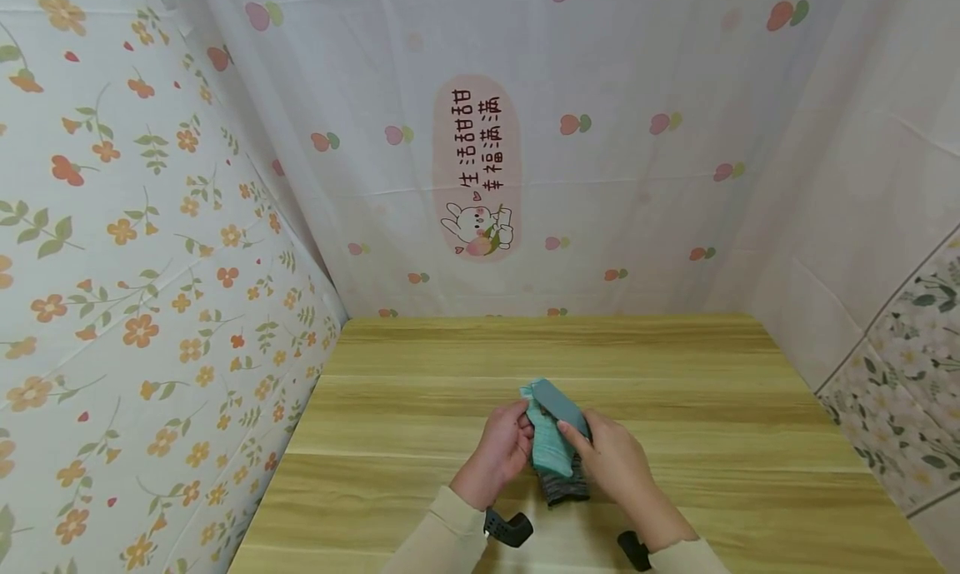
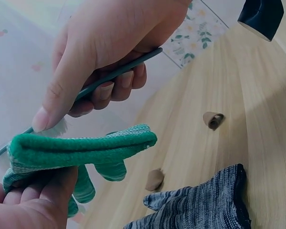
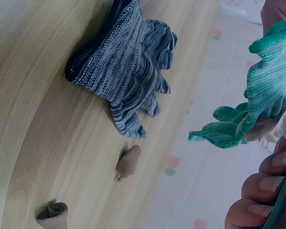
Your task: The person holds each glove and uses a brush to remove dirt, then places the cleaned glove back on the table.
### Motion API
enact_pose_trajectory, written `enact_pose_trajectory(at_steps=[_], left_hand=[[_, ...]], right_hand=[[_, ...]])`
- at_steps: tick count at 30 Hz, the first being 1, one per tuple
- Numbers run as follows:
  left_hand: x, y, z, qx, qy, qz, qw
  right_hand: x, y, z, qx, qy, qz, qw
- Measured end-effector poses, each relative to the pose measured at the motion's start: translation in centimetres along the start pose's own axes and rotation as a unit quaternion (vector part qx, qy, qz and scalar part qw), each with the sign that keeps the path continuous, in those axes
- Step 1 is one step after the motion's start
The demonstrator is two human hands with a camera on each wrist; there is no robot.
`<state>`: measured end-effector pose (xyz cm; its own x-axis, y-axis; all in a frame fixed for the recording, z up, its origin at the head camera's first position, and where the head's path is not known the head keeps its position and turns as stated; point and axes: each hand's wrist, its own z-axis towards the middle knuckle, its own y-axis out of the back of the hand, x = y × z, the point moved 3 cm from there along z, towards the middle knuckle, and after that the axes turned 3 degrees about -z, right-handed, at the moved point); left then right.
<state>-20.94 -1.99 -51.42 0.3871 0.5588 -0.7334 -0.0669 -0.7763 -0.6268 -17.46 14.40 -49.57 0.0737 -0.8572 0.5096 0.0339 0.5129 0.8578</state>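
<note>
My left hand [image 1: 510,442] holds a green knit glove [image 1: 553,451] up off the table, its fingers bent under the fabric and partly hidden by it. In the left wrist view the glove's cuff edge [image 2: 86,149] faces the camera, with green fingers hanging below. My right hand [image 1: 618,459] grips a flat, dark teal brush [image 1: 561,406], thumb along one side and fingers curled on the other. White bristles [image 2: 58,129] show under the brush, right over the green glove. A grey-and-black knit glove [image 3: 124,62] lies on the table below both hands.
Two small brown lumps lie on the wooden table [image 1: 390,391]: one hollow and rolled [image 2: 213,120], the other rounded [image 3: 128,161]. Patterned white cloth hangs behind the table [image 1: 600,216] and along the left side [image 1: 150,291]. Black straps sit on both wrists.
</note>
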Motion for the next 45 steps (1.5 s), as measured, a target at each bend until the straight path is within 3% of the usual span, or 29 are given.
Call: enact_pose_trajectory(at_steps=[18, 32, 45], left_hand=[[-0.4, 0.2, -0.5, -0.001, -0.002, 0.016, 0.9999], [-1.0, 0.2, -0.3, -0.008, -0.009, 0.007, 0.9999], [-0.3, -0.3, -0.2, 0.033, -0.006, 0.026, 0.9991]], right_hand=[[-0.2, 0.2, -0.3, 0.005, -0.004, 0.004, 1.000], [0.4, 0.8, -0.1, -0.018, -0.004, 0.058, 0.998], [2.7, 0.5, -0.1, -0.021, 0.031, 0.048, 0.998]])
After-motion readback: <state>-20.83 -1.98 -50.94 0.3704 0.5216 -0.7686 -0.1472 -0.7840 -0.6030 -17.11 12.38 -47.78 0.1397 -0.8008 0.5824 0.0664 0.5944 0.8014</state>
